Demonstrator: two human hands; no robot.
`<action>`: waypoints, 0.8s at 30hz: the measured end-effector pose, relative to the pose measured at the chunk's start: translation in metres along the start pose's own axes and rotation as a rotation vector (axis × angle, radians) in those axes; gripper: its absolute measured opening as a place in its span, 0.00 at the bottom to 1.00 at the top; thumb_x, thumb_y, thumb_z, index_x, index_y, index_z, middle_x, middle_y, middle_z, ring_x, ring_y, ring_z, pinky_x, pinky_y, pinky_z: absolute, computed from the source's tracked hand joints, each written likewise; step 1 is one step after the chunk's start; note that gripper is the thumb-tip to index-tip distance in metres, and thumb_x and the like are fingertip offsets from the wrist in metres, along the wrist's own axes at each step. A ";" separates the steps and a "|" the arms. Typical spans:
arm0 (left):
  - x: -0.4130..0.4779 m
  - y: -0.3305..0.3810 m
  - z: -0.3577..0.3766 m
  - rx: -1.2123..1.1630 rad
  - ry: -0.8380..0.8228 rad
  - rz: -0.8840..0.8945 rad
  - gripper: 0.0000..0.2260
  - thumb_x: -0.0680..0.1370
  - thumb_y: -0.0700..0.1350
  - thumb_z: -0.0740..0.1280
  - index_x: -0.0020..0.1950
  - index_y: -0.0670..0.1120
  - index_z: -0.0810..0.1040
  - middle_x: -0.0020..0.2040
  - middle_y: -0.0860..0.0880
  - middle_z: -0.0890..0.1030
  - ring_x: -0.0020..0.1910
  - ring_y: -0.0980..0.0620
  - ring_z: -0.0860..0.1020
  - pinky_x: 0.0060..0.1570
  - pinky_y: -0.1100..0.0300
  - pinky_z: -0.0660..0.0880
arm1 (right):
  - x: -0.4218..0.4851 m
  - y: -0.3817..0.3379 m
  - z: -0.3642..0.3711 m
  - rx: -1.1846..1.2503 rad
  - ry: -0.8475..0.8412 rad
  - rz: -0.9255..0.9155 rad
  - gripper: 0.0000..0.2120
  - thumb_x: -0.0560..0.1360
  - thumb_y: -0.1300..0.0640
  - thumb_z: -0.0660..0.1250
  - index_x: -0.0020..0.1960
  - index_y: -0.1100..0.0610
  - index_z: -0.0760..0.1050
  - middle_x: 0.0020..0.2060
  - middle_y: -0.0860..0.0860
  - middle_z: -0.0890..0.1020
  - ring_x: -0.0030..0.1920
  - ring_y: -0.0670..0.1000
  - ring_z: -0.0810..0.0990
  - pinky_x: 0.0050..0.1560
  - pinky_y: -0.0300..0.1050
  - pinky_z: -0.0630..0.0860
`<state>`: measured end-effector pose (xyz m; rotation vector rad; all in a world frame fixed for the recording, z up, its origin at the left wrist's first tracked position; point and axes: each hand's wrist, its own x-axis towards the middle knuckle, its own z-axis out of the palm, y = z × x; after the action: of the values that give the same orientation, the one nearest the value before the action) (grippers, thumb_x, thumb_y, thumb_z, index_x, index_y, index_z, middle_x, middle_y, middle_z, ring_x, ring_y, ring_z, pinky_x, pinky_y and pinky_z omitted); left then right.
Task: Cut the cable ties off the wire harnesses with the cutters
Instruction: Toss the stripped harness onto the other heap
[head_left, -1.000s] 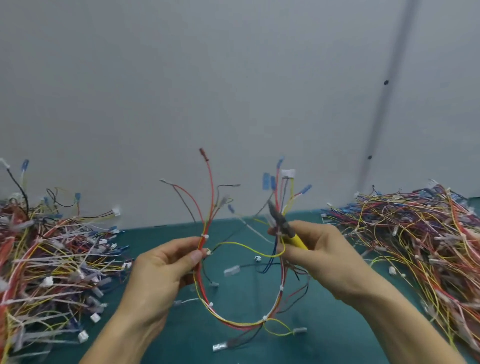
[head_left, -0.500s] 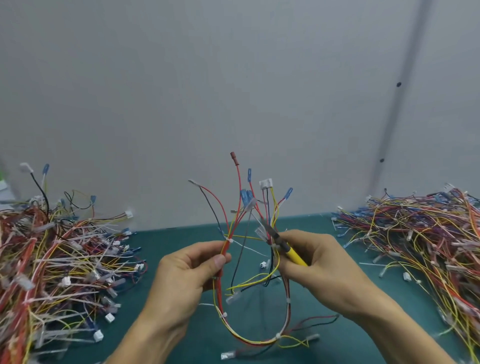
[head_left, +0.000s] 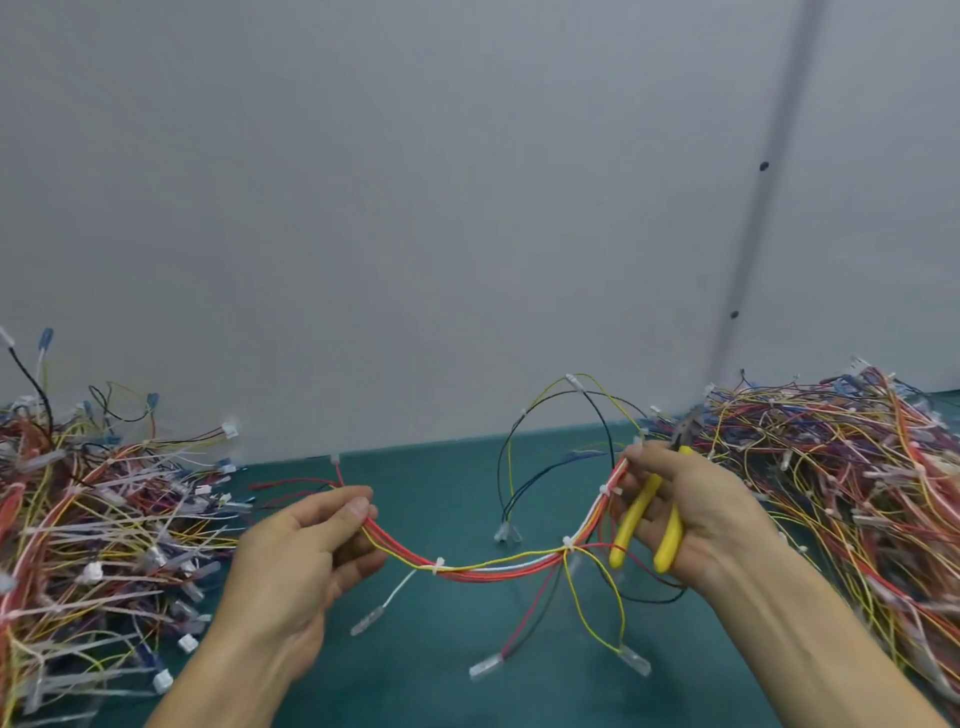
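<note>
A wire harness (head_left: 493, 567) of red, yellow and white wires sags between my two hands above the green table. My left hand (head_left: 306, 551) pinches its left end between thumb and fingers. My right hand (head_left: 691, 514) holds the right end at its fingertips and also grips the yellow-handled cutters (head_left: 649, 514), whose dark jaws point up and right, away from the harness. White cable ties bind the bundle at three spots: one tie (head_left: 435, 565) near the low middle, a second tie (head_left: 569, 543) where wires branch off, a third tie (head_left: 609, 491) close to my right fingers.
A big heap of tangled harnesses (head_left: 98, 530) lies at the left, and another heap (head_left: 852, 483) at the right. The green mat (head_left: 447, 670) lies below the hanging connectors. A grey wall stands behind the table.
The harness was bent into a narrow loop with its ends pointing up; my hands have moved apart and it now hangs stretched in a shallow curve. The cutters have tilted away to the right.
</note>
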<state>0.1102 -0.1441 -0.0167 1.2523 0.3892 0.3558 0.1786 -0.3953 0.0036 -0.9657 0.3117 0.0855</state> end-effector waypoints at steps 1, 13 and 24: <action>0.001 -0.001 0.000 0.035 -0.002 0.003 0.05 0.77 0.34 0.65 0.46 0.41 0.81 0.36 0.46 0.82 0.29 0.53 0.78 0.27 0.60 0.78 | 0.000 -0.001 0.000 0.017 0.002 -0.040 0.10 0.75 0.68 0.66 0.41 0.55 0.72 0.28 0.53 0.77 0.25 0.49 0.76 0.28 0.43 0.77; -0.031 -0.012 0.033 0.237 -0.284 0.218 0.11 0.73 0.30 0.68 0.40 0.47 0.78 0.44 0.46 0.86 0.31 0.48 0.81 0.32 0.61 0.78 | -0.033 0.027 0.019 -0.947 -0.145 -0.746 0.06 0.71 0.62 0.69 0.39 0.52 0.75 0.30 0.54 0.78 0.30 0.50 0.70 0.33 0.46 0.69; -0.025 -0.018 0.027 0.183 -0.177 0.186 0.11 0.73 0.28 0.68 0.46 0.43 0.81 0.41 0.44 0.85 0.35 0.41 0.84 0.30 0.58 0.79 | -0.034 0.005 0.010 -1.023 -0.081 -0.759 0.02 0.72 0.58 0.70 0.41 0.52 0.78 0.32 0.53 0.79 0.34 0.57 0.74 0.39 0.52 0.75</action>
<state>0.1021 -0.1834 -0.0244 1.4922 0.1560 0.3702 0.1480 -0.3818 0.0154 -2.0300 -0.2335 -0.4533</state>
